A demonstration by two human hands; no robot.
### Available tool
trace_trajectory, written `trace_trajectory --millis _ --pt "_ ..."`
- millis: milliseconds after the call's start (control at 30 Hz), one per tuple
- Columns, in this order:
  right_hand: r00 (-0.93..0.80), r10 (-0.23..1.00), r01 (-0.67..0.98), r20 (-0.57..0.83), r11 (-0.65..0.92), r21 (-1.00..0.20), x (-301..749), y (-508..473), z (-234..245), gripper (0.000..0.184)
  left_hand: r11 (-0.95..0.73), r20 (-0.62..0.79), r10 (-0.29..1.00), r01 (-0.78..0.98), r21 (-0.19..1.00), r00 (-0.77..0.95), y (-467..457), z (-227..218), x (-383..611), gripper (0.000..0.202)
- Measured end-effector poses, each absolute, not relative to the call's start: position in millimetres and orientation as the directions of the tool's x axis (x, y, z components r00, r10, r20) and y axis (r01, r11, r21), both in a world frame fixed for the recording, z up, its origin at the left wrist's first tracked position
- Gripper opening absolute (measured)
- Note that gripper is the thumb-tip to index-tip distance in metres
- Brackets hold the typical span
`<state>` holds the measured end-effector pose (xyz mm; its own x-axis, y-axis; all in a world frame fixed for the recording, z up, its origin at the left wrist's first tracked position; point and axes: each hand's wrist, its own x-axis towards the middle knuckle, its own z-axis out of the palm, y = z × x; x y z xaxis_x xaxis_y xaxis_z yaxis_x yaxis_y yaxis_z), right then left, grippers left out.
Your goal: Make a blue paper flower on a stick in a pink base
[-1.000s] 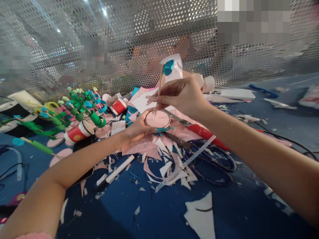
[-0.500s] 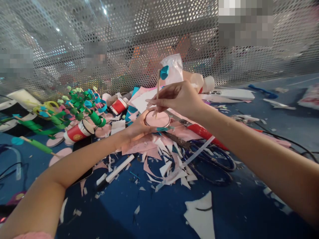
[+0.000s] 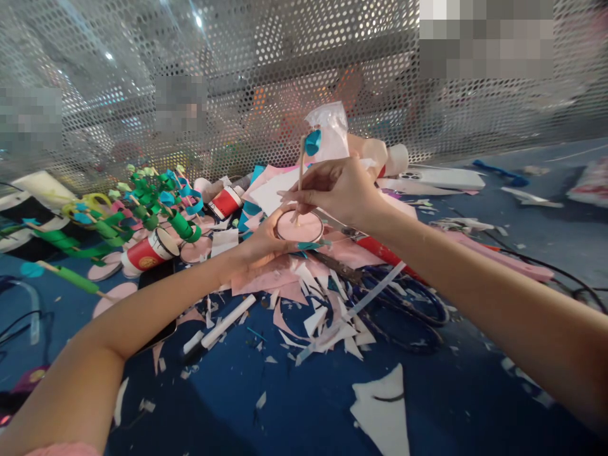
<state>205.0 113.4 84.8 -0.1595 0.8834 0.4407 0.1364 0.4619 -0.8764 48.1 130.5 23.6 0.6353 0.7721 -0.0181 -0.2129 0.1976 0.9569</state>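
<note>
Near the middle of the view, my left hand is closed around the side of a round pink-topped piece with a dark rim. My right hand pinches a thin wooden stick above it, holding it nearly upright. A small teal paper shape sits at the stick's upper end. The lower end meets the pink top near its centre. Whether it goes into the surface I cannot tell. Pink paper sheets lie under the left hand.
Green paper-wrapped sticks on pink discs crowd the left, beside a red-and-white paper cup. Blue-handled scissors, paper scraps and a white marker lie in front. A perforated metal panel rises behind; a white phone lies at right.
My right hand and the stick have come down very slightly toward the pink top. The left hand keeps its hold in nearly the same place.
</note>
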Motion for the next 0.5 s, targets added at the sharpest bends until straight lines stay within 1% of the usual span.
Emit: trace_trajectory --millis 100,200,333,400,500 --pt "-0.168 0.875 0.1 0.453 0.472 -0.876 204.1 115.7 81.8 0.038 0.186 -0.018 0.773 -0.199 0.962 0.634 130.7 24.0 48.2 0.094" --pt "-0.139 0.876 0.089 0.462 0.475 -0.875 202.7 115.3 78.7 0.045 0.182 -0.021 0.771 -0.189 0.965 0.636 130.4 24.6 48.6 0.091" --pt "-0.082 0.875 0.14 0.477 0.484 -0.864 203.1 112.7 77.1 0.045 0.173 -0.01 0.783 -0.201 0.964 0.622 129.5 25.3 49.8 0.084" --pt "-0.105 0.873 0.168 0.475 0.487 -0.857 204.6 111.5 79.0 0.041 0.172 -0.011 0.788 -0.204 0.964 0.616 129.4 25.3 50.2 0.083" --pt "-0.218 0.868 0.164 0.446 0.483 -0.86 207.0 110.4 84.5 0.04 0.179 -0.022 0.79 -0.197 0.964 0.612 130.7 24.4 49.9 0.084"
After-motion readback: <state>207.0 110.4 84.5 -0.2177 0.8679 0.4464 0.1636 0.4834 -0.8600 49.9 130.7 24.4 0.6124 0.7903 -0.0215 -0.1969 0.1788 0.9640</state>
